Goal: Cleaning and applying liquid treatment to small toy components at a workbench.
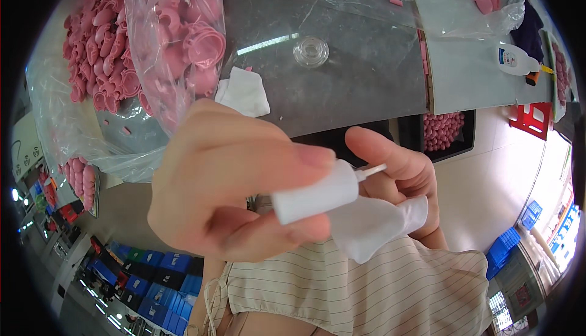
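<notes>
Grey work table [366, 73] spans the upper middle of the view, its surface glossy and reflecting a strip of light. At its left, a clear plastic bag [141, 86] contains pink cup-shaped parts [204, 44]; a larger pile of pink pieces [101, 52] lies farther left. A small clear glass dish [311, 51] stands on the table, well apart from both hands. A folded white cloth [247, 93] lies just beside the bag.

My left hand [229, 180] grips a white tube [317, 195] between thumb and fingers, with the digits closed to the tube's width. The tube is held above my lap, in front of the near table edge, slightly tilted; its narrow tip [372, 172] points right, toward my right hand [406, 171]. Contact between the tip and that hand cannot be determined.

My right hand is partly curled and retains a thin white wipe [372, 229], which hangs between the two hands over my striped garment [378, 293]. One digit extends above the tip; the exact hold on the wipe is partly hidden.

At right, a black tray [469, 134] contains small pink pieces, near a red crate [532, 120].
</notes>
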